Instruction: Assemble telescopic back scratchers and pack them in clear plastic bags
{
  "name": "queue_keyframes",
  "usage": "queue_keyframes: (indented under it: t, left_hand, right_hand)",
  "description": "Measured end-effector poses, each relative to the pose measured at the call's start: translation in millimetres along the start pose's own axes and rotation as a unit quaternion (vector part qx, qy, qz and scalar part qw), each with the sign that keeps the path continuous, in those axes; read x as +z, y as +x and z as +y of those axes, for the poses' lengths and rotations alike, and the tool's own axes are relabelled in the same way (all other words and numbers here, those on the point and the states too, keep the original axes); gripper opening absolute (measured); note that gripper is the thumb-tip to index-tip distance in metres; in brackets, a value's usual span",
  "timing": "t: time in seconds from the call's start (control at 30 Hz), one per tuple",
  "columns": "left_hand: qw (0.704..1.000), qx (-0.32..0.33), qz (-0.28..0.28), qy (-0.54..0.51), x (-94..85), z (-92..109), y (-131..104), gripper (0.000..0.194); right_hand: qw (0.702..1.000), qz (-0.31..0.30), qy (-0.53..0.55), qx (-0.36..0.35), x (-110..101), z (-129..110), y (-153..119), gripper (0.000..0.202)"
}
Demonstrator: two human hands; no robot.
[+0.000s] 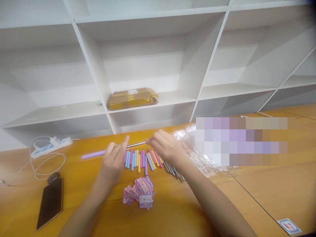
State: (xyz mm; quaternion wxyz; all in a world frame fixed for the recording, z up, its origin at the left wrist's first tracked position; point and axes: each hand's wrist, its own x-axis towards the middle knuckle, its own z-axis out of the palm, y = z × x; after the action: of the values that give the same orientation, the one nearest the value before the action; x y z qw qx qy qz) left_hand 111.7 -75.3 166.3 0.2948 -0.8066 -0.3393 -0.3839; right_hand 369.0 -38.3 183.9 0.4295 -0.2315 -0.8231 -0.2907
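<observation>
While one metal rod [137, 144] is grasped by left hand [113, 161] and right hand [165, 147], coloured sticks [141, 158] and spare rods [173, 170] seem left unused.

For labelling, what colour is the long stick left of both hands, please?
The stick is light purple; see the head view.

Single rod [136, 144]: bright, smooth metal; the bundled rods [174, 170] share this polish. Long purple stick [92, 154] and short coloured sticks [139, 163]: smooth, plastic-looking, low sheen. Printed cards [143, 186]: paper-like. Wrapping [185, 135]: clear, crinkled, glossy plastic. Counter [172, 210]: smooth, wood-toned, softly reflective. Box [133, 98]: cardboard under shiny tape. Shelf [153, 62]: matt white. Phone [50, 204]: dark, glassy face.
</observation>
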Motion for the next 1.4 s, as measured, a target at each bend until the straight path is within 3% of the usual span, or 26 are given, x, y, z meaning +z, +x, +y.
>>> queue_keyframes:
  t: [0.17,0.37,0.5,1.07,1.4]
  left_hand:
    - [0.999,0.0,-0.048,-0.026,15.2,12,-9,0.069]
    - [0.993,0.006,-0.088,-0.075,21.8,2,-4,0.033]
    - [0.994,-0.003,-0.086,-0.067,24.6,1,-2,0.024]
    - [0.997,-0.029,-0.026,-0.071,19.1,5,5,0.007]
    - [0.994,-0.033,-0.042,-0.094,14.8,-2,4,0.012]
  right_hand:
    - [0.998,-0.038,0.032,0.039,19,-30,-1,0.037]
    - [0.996,-0.077,0.041,0.023,35,-8,-11,0.023]
    - [0.995,-0.085,0.039,0.03,45,-5,-14,0.019]
    - [0.995,-0.076,0.052,0.035,39,-10,-11,0.027]
    - [0.997,-0.059,0.04,0.029,36,-8,-8,0.022]
